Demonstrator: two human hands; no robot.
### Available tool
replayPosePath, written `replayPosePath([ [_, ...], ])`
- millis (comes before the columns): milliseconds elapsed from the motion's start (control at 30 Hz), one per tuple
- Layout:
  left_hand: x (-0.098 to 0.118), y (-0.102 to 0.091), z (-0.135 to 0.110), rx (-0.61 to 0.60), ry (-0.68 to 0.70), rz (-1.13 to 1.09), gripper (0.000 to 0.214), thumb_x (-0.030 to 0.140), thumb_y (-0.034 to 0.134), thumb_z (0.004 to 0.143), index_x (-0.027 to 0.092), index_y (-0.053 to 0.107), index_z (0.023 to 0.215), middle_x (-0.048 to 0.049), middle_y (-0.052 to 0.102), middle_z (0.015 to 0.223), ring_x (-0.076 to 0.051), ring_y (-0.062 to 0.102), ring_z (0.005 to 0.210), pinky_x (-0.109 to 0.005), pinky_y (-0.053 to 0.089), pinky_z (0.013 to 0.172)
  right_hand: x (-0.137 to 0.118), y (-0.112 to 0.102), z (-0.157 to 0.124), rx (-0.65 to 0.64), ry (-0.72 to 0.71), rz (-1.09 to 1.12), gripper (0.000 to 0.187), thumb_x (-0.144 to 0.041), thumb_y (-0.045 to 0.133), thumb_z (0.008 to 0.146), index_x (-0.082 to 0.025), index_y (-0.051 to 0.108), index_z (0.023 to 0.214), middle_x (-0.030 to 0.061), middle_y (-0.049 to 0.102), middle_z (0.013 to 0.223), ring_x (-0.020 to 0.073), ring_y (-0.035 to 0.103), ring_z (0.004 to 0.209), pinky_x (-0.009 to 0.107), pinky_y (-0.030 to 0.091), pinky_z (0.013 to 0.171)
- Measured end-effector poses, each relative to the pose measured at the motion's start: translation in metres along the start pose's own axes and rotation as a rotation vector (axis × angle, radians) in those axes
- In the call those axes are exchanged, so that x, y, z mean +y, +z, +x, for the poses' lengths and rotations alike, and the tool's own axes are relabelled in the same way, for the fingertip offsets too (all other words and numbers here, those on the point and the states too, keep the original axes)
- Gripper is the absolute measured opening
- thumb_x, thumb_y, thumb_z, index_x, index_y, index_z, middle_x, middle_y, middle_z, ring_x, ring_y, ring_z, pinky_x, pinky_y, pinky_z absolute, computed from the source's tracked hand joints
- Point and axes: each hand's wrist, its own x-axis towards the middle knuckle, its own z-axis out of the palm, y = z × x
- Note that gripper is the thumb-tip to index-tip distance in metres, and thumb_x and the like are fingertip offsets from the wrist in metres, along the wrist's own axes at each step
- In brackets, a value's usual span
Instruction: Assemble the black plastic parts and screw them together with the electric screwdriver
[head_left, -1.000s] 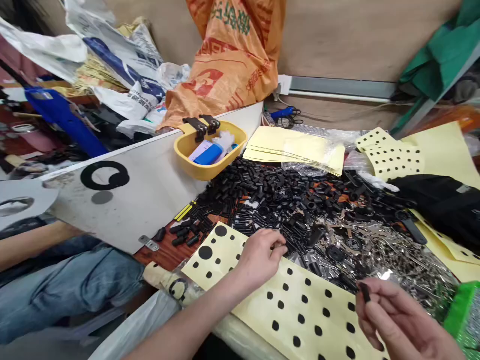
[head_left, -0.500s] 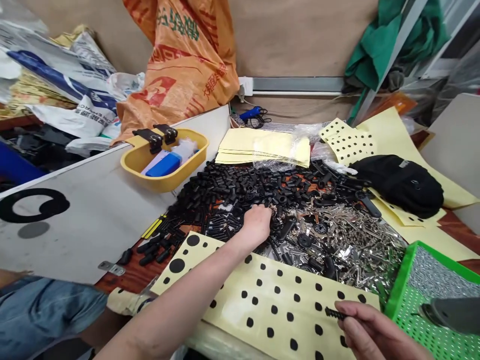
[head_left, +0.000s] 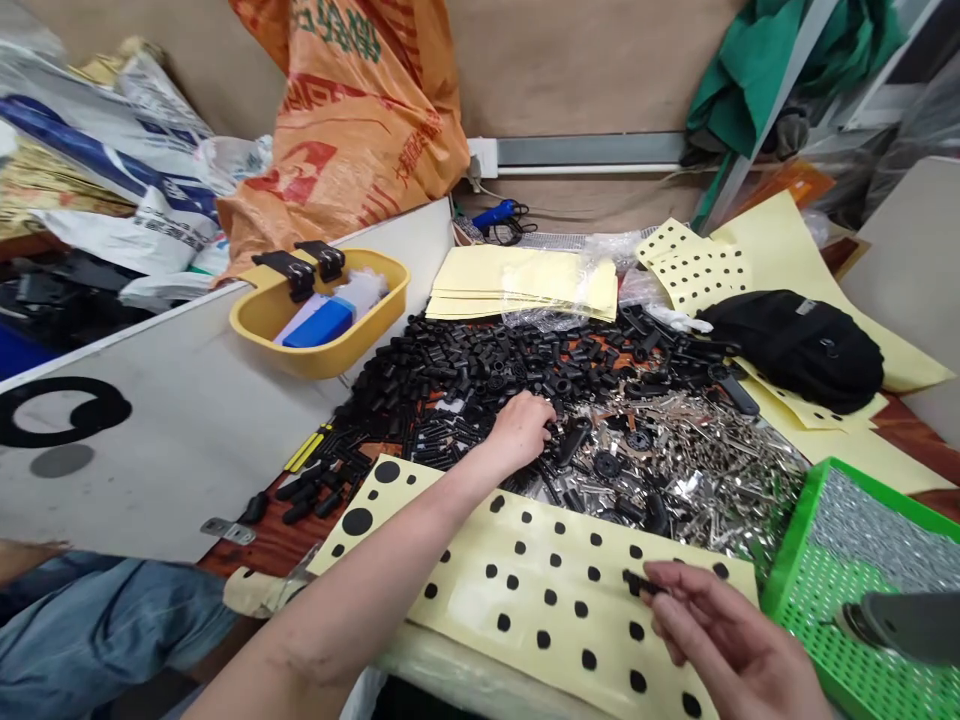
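My left hand [head_left: 523, 428] reaches into the heap of small black parts [head_left: 480, 355] at the middle of the table. Its fingers are curled down at the edge of the heap, and whatever they pinch is hidden. In front of me at the right, my right hand [head_left: 731, 635] holds a short black ribbed rod [head_left: 637, 582] between thumb and fingertips. The rod hangs over a cream sheet with black dots [head_left: 525, 640]. Just right of my left hand lie a black lever-like part [head_left: 576, 440] and a pile of small shiny metal pieces [head_left: 712, 470].
A green tray [head_left: 796, 545] with tiny grey metal bits and a grey power tool [head_left: 900, 625] stands at the right. A yellow bin [head_left: 315, 362] hangs on the left partition. A black cap [head_left: 799, 350] and yellow sheets [head_left: 517, 280] lie farther back. Another person's denim-clad leg [head_left: 120, 630] shows at lower left.
My left hand has shifted slightly right, its fingers showing more at the heap's edge. My right hand has moved up and left with the ribbed rod. The view has tilted a little.
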Motion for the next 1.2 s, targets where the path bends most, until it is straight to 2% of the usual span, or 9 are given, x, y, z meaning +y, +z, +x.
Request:
replayPosePath([
  [233,-0.011,-0.003,-0.013,0.104,-0.065,-0.192,0.022,0.001,0.052,0.075,0.014,0.069,0.08,-0.0108,0.063,0.086,-0.027,0.055,0.097,-0.04,0.043,0.089,-0.013,0.006,0.0,-0.011,0.158,0.404,0.028,-0.032,0.084,0.06,-0.016,0.071,0.079,0.0072,0.069,0.067,0.012,0.057,0.053,0.021,0.047,0.047],
  [433,0.0,-0.018,-0.055,0.235,-0.159,-0.48,0.015,0.016,0.05,0.082,0.016,0.063,0.09,-0.0048,0.063,0.082,-0.019,0.058,0.079,-0.035,0.048,0.078,-0.011,0.012,-0.002,-0.024,0.154,0.455,0.028,-0.034,0.083,0.062,-0.016,0.071,0.079,0.0053,0.065,0.064,0.0102,0.053,0.052,0.021,0.043,0.046],
  [500,0.011,-0.019,-0.08,0.195,-0.2,-0.714,0.016,0.022,0.049,0.085,0.015,0.06,0.093,-0.0036,0.063,0.075,-0.015,0.059,0.068,-0.028,0.048,0.063,-0.009,0.015,-0.002,-0.055,0.109,0.394,0.026,-0.035,0.081,0.065,-0.017,0.071,0.08,0.005,0.066,0.065,0.0106,0.053,0.052,0.022,0.045,0.048],
  [600,0.03,-0.011,-0.121,0.03,-0.368,-1.507,0.027,0.03,0.063,0.079,0.011,0.062,0.098,-0.0054,0.063,0.073,-0.013,0.057,0.061,-0.023,0.041,0.053,-0.009,0.026,-0.006,-0.043,-0.013,0.186,0.024,-0.038,0.076,0.07,-0.017,0.071,0.081,0.0037,0.064,0.062,0.0124,0.053,0.051,0.024,0.047,0.048],
  [700,0.042,0.003,-0.151,-0.051,-0.523,-1.891,0.039,0.028,0.075,0.07,0.011,0.065,0.103,-0.0074,0.065,0.08,-0.013,0.06,0.065,-0.022,0.04,0.055,-0.012,0.041,-0.012,0.002,-0.296,-0.152,0.013,-0.031,0.071,0.075,-0.02,0.07,0.082,0.0037,0.065,0.067,0.0153,0.057,0.057,0.026,0.049,0.052],
  [800,0.044,0.015,-0.168,-0.031,-0.602,-1.978,0.037,0.025,0.078,0.068,0.01,0.067,0.1,-0.0065,0.066,0.079,-0.014,0.063,0.069,-0.022,0.043,0.059,-0.013,0.055,-0.016,-0.099,-0.629,-0.427,0.008,-0.017,0.063,0.08,-0.022,0.067,0.084,0.0031,0.065,0.071,0.0149,0.058,0.059,0.025,0.049,0.053],
  [867,0.042,0.021,-0.173,-0.001,-0.608,-1.976,0.034,0.025,0.079,0.068,0.01,0.067,0.096,-0.006,0.067,0.075,-0.012,0.063,0.067,-0.022,0.044,0.062,-0.009,0.062,-0.016,-0.157,-0.741,-0.513,0.013,-0.012,0.059,0.082,-0.022,0.064,0.087,0.0025,0.065,0.071,0.0142,0.058,0.059,0.025,0.049,0.052],
  [1067,0.044,0.031,-0.178,-0.014,-0.58,-1.926,0.034,0.033,0.082,0.064,0.011,0.063,0.082,-0.0017,0.065,0.06,-0.009,0.056,0.05,-0.023,0.043,0.057,0.013,0.073,-0.014,-0.123,-0.864,-0.582,0.017,-0.006,0.056,0.082,-0.021,0.061,0.089,0.0033,0.067,0.073,0.0147,0.064,0.066,0.025,0.053,0.061],
  [1200,0.047,0.035,-0.179,0.034,-0.569,-1.843,0.032,0.033,0.079,0.066,0.011,0.061,0.082,-0.0014,0.064,0.057,-0.008,0.053,0.048,-0.021,0.04,0.051,0.024,0.075,-0.017,-0.041,-0.772,-0.563,0.012,-0.011,0.057,0.083,-0.022,0.061,0.079,0.0006,0.064,0.064,0.0129,0.059,0.055,0.024,0.049,0.053],
])
